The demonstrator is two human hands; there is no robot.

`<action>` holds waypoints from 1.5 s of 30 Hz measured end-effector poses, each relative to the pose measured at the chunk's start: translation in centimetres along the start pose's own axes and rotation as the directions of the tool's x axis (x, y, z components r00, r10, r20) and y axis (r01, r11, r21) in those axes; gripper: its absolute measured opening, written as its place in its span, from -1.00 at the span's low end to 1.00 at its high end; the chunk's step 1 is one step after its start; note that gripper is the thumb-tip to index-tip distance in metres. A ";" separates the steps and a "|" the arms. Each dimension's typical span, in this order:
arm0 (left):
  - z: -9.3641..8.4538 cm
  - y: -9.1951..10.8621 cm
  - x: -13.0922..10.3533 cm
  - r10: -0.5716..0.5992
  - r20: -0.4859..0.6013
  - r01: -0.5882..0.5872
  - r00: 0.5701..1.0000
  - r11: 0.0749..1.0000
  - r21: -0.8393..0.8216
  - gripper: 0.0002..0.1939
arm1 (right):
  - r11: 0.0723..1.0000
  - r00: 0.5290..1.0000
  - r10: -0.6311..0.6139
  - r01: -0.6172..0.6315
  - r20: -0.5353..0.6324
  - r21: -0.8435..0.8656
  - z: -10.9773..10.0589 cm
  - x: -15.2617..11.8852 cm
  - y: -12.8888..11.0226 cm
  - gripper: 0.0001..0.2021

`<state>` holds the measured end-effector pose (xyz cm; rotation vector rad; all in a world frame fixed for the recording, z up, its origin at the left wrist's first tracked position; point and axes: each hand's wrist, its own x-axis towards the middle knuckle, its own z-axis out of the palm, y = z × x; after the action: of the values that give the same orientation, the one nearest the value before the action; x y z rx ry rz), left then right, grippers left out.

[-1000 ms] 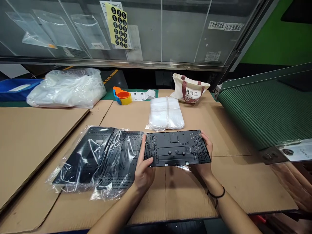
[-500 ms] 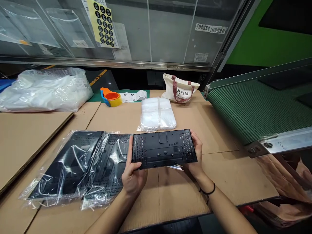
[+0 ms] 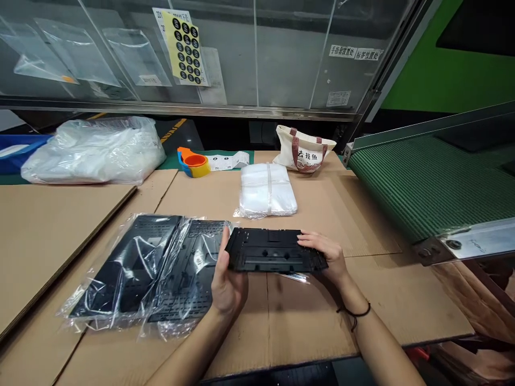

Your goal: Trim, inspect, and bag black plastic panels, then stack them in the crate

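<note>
Cardboard (image 3: 52, 230) formed a raised brown slab at the far left of the bench (image 3: 317, 316), whose top was covered with more board. Behind it sat a blue bin (image 3: 14, 165), cut off by the edge of view, and just right of that a bulky clear bag (image 3: 96, 153) with whitish contents. Nearer, two wrapped panels (image 3: 120, 273), dark and slotted, lay flat side by side in wrinkled, glossy film. Higher up, a yellow sticker sheet (image 3: 185, 48) with round black marks hung at a grey partition (image 3: 233, 32). Below it, an orange, yellow and blue ring-shaped holder (image 3: 200, 170) rested beside a printed strip (image 3: 229, 161). Then came the left hand (image 3: 229, 281), its grip pinching the left end of the black panel (image 3: 276, 251), thumb upright along the side edge. The panel was held tilted above the bench, near and in front of a banded stack of clear bags (image 3: 267, 190). At its right end the right hand (image 3: 324, 254) had its grip closed on the panel, fingers laid over the upper face, thumb hidden; a dark wristband (image 3: 356, 312) circled that wrist. A cream tote bag (image 3: 303, 151) stood behind, and a green conveyor belt (image 3: 434, 177) sloped along the right.
</note>
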<state>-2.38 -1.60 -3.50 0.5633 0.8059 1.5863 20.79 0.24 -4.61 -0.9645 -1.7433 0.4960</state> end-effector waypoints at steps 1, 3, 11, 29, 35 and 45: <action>-0.1 -0.1 0.1 0.018 0.025 -0.019 1.000 0.999 0.051 -0.36 | 0.994 0.994 0.098 -0.095 -0.053 0.062 0.2 -0.1 0.1 -0.87; -0.4 -0.4 0.3 0.055 0.072 -0.067 0.996 0.982 0.175 -0.32 | 0.959 0.952 0.260 -0.235 -0.164 0.156 0.6 -0.2 0.5 -0.92; 0.2 1.4 -2.4 0.020 0.710 -0.642 0.704 0.443 0.625 -0.62 | 0.719 0.608 0.667 -0.375 -0.431 0.585 0.9 0.4 1.9 -0.59; 4.7 4.0 12.6 -0.321 0.645 -0.687 0.694 -0.563 0.459 -0.87 | 0.590 0.542 0.761 -0.352 -0.355 0.727 1.8 0.6 0.5 -0.52; 4.7 3.7 14.8 -0.390 0.623 -0.684 0.678 -0.646 0.339 -0.79 | 0.630 0.563 0.735 -0.361 -0.378 0.687 1.8 0.5 0.7 -0.51; 5.6 3.6 14.9 -0.397 0.653 -0.717 0.645 -0.610 0.337 -0.77 | 0.659 0.583 0.713 -0.369 -0.388 0.656 1.7 0.3 0.9 -0.52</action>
<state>-3.14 13.83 1.63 3.0137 1.4436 -0.0426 19.54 1.19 -5.69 -1.1152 -0.5877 0.8858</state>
